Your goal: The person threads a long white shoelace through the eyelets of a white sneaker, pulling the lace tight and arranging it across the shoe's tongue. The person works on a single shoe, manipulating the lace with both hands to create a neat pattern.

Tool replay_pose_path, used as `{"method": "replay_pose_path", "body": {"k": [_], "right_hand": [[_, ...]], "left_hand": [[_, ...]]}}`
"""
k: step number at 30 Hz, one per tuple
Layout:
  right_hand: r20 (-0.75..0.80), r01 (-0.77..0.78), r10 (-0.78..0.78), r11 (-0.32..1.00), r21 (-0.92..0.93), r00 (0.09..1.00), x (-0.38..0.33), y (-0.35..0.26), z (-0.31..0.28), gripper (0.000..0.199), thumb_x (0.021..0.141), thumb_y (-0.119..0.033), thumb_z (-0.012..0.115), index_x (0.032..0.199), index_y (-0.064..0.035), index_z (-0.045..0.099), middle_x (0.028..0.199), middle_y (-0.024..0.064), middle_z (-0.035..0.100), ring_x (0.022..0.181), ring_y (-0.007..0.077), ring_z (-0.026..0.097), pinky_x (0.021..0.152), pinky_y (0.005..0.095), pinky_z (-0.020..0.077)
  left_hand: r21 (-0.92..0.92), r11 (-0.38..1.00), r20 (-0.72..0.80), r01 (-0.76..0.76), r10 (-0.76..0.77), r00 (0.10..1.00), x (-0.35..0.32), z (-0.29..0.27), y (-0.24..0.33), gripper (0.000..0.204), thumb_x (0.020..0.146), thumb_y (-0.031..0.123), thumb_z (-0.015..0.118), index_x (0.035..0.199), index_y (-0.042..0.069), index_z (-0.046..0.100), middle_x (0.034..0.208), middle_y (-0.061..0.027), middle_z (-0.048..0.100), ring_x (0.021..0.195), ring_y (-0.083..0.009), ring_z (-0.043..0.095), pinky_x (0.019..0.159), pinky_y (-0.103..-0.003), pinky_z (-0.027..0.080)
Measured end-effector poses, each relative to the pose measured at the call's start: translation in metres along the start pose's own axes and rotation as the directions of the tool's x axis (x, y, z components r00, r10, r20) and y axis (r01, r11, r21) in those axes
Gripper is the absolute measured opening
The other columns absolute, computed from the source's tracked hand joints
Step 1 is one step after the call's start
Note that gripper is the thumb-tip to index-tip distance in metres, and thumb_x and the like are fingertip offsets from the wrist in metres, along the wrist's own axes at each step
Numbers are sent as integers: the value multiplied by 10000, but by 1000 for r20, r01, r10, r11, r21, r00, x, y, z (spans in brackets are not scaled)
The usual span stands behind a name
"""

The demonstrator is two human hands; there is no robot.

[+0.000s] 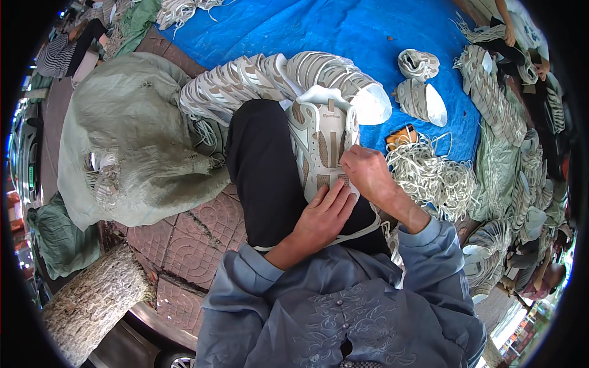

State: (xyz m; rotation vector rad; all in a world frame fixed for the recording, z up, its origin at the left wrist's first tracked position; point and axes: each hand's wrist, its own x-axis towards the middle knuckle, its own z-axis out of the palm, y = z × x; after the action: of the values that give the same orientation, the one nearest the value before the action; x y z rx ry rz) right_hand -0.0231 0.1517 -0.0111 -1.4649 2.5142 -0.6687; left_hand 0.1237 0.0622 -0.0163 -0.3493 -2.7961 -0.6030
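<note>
Resting on the person's black-trousered knee, a white and beige sneaker upper lies with its long axis running straight away from the body, tongue end farthest out. It sits directly ahead of both hands, so neither has to reach. The left hand is the nearer to the body: it lies flat, its fingers extended and close together, pressing on the near end of the upper rather than gripping it. The right hand sits just beyond and to the right, its fingers curled narrow in a pinch at the lacing area; what the tips pinch is too small to tell. A white lace trails across the lap below the left wrist. Beyond the knee, a fanned row of matching uppers lies on a blue tarp, with two loose uppers farther right. A heap of white laces lies near the right forearm. A large pale green sack slumps on the brick paving to the left, and a tree stump stands at lower left. Other people sit at the far edges.
</note>
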Motion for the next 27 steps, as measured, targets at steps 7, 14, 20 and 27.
{"method": "replay_pose_path", "body": {"k": [7, 14, 20, 27], "right_hand": [[7, -83, 87, 927, 366, 996, 7, 5, 4, 51, 622, -29, 594, 668, -10, 583, 639, 99, 559, 582, 199, 565, 529, 279, 450], [364, -439, 263, 687, 580, 893, 16, 10, -2, 66, 586, -62, 604, 623, -11, 582, 604, 111, 587, 572, 255, 584, 552, 294, 458], [7, -58, 59, 960, 273, 998, 9, 8, 1, 50, 620, -56, 604, 655, -32, 578, 660, 104, 567, 620, 260, 578, 560, 325, 468], [5, 109, -109, 994, -23, 994, 8, 5, -1, 50, 625, -25, 572, 670, -48, 574, 634, 89, 523, 620, 263, 563, 552, 333, 464]], "left_hand": [[23, 1000, 7, 16, -16, 1000, -1, 2, 1, 413, 676, 164, 586, 1059, 21, 525, 1120, -128, 467, 1151, -288, 379, 906, -414, 359], [40, 999, -8, 31, -31, 999, 0, 0, 3, 407, 678, 162, 583, 1059, 29, 529, 1120, -116, 470, 1151, -285, 380, 901, -414, 363], [20, 999, 0, 27, -27, 1000, 1, 1, 2, 396, 679, 161, 583, 1053, 38, 536, 1123, -105, 473, 1156, -275, 382, 903, -414, 363], [1, 999, -20, 32, -32, 999, 1, 3, 2, 423, 652, 163, 603, 1052, 42, 538, 1114, -103, 476, 1148, -270, 391, 907, -413, 363]]}}
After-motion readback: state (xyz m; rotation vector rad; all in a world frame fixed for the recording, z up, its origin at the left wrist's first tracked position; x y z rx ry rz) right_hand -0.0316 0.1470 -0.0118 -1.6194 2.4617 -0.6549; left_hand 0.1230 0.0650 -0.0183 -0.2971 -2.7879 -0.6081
